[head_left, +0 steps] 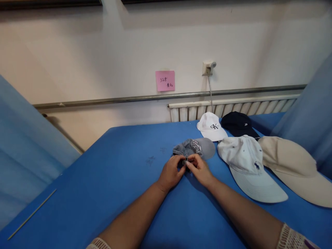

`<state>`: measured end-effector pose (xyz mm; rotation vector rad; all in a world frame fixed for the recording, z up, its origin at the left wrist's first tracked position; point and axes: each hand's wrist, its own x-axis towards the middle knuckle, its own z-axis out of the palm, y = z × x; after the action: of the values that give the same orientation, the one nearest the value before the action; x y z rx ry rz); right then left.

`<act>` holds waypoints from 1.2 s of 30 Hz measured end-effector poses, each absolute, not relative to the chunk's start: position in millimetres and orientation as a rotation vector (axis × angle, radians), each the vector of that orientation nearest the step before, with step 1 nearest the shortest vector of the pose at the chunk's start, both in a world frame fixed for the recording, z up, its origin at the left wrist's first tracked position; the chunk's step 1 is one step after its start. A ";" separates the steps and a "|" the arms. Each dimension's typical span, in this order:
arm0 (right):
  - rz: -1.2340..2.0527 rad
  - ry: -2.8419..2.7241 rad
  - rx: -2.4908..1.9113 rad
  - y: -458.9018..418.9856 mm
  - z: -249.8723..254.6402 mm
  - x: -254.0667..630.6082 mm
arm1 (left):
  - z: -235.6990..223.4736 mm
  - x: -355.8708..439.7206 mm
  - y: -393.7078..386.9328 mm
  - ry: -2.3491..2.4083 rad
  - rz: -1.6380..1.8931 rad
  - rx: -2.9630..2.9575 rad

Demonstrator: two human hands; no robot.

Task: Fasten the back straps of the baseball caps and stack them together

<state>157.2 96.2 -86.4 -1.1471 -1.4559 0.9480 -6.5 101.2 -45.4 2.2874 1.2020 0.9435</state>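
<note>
A grey baseball cap (185, 148) with white lettering lies on its side on the blue table, its brim pointing right. My left hand (171, 172) is closed on the near edge of the cap, thumb and fingers pinched together. Facing it, my right hand (200, 170) pinches the same edge. Between my fingertips shows a small dark and shiny bit of the cap's strap or buckle, too small to make out fully. Right of my hands rests a pale blue cap (242, 155) with a dark embroidered logo.
Behind sit a white cap (209, 123) and a dark navy cap (237, 122); a beige cap (287, 157) lies far right. A thin stick (32, 214) lies at the left of the blue table (103, 186). Blue curtains (23, 148) hang at both sides; a radiator stands behind.
</note>
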 end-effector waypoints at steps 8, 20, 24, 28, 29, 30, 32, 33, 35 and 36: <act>0.744 -1.460 -1.134 79.9 -64.8 156.4 | -45.4 -8.0 101.9 1.225 0.852 2.351; 1.061 -1.165 -1.032 98.9 -77.1 160.3 | -46.1 -7.7 104.1 1.122 0.914 2.219; 1.081 -1.175 -1.019 97.0 -71.8 161.7 | -45.1 -8.4 106.3 1.124 1.037 2.175; 1.120 -1.178 -0.991 94.8 -73.2 158.7 | -45.9 -9.4 108.1 1.167 1.078 2.137; 1.121 -1.180 -0.993 94.6 -74.3 158.2 | -46.3 -9.6 108.3 1.163 1.072 2.143; 1.121 -1.186 -0.998 94.7 -75.4 158.0 | -46.7 -9.8 108.4 1.155 1.065 2.152; 1.118 -1.199 -1.012 95.2 -77.6 158.3 | -47.3 -9.9 108.3 1.135 1.055 2.169; 1.118 -1.208 -1.018 95.6 -78.6 158.6 | -47.6 -9.9 108.2 1.127 1.051 2.177; 1.118 -1.218 -1.028 96.6 -80.3 159.1 | -48.1 -9.6 108.0 1.109 1.042 2.195; 1.117 -1.219 -1.033 97.2 -81.1 159.1 | -48.2 -9.4 108.0 1.101 1.037 2.206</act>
<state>159.1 97.2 -81.1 -1.0329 -1.2192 1.1170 -9.4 108.0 -48.2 2.2061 1.1010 1.0372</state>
